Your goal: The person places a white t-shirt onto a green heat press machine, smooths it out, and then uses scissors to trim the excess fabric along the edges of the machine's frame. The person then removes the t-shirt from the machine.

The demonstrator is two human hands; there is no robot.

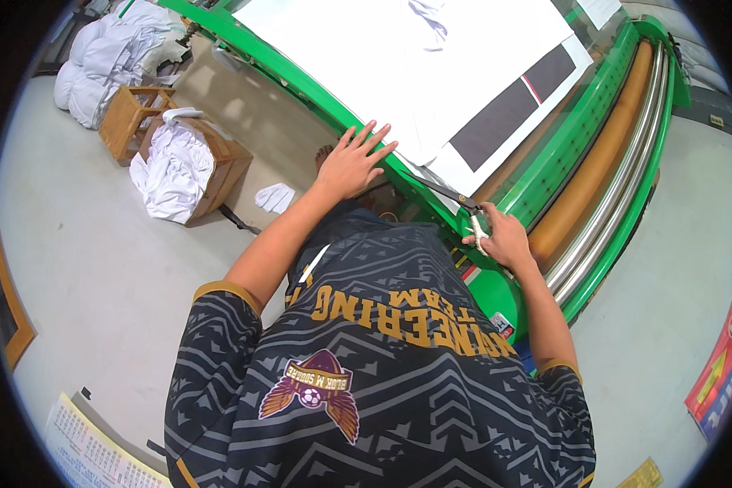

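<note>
My right hand point(500, 236) is closed round the handles of a pair of scissors point(443, 192), whose grips look wrapped in pale material. The dark blades reach left over the near edge of a green-framed machine table point(301, 85), by the corner of the white sheet. Fingers spread, my left hand point(354, 163) rests at the table's green edge beside white fabric or paper point(342, 49). A dark printed panel point(496, 122) with a red and white stripe lies on the white sheet, ahead of the scissors.
Along the machine's right side run a brown roller point(602, 163) and shiny metal bars point(618, 203). To the left stand a box point(228, 167) full of white cloth, a wooden stool point(122, 122) and a white cloth heap point(110, 57). A white scrap point(275, 198) lies on the floor.
</note>
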